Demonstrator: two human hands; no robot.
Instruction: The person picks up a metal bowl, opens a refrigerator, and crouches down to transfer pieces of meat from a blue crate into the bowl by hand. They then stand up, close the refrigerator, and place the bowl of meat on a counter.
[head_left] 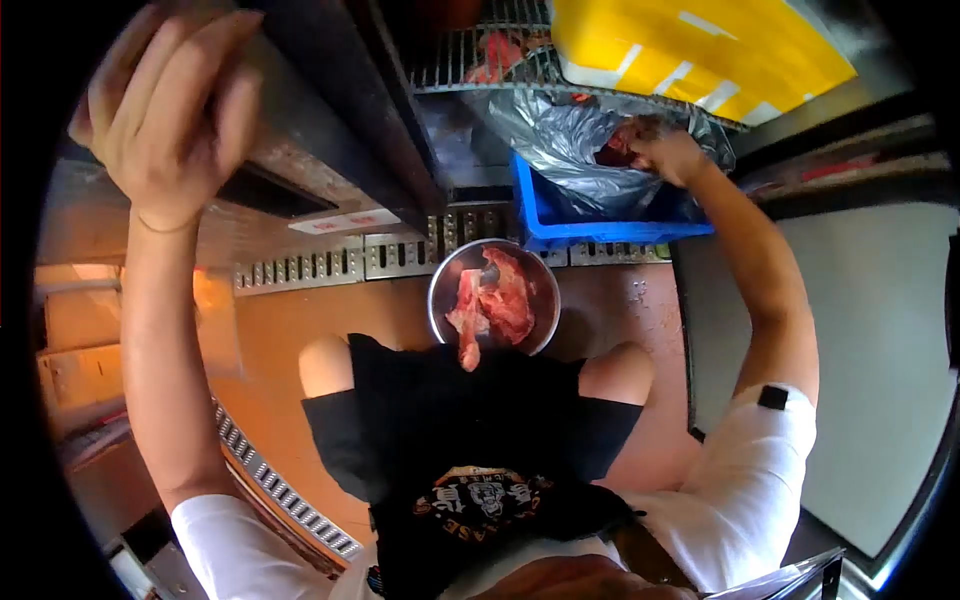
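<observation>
My right hand (672, 157) reaches into a grey plastic bag (560, 150), its fingers closed on a dark red piece of meat (622, 143). That bag lines a blue crate (600, 232). My left hand (172, 120) is raised at the upper left beside a dark metal cabinet edge (330, 90). Its fingers are curled, and what they grip, if anything, is hidden. Between my knees stands a round metal bowl (437, 312) with raw meat (508, 297) and a long meaty bone (467, 320), whose near end sticks out over the rim.
Above the crate is a wire shelf (440, 78) with more red meat (495, 58) and a yellow box (690, 45). A slotted metal drain cover (400, 255) crosses the reddish floor (290, 310). A large pale panel (820, 350) stands at the right.
</observation>
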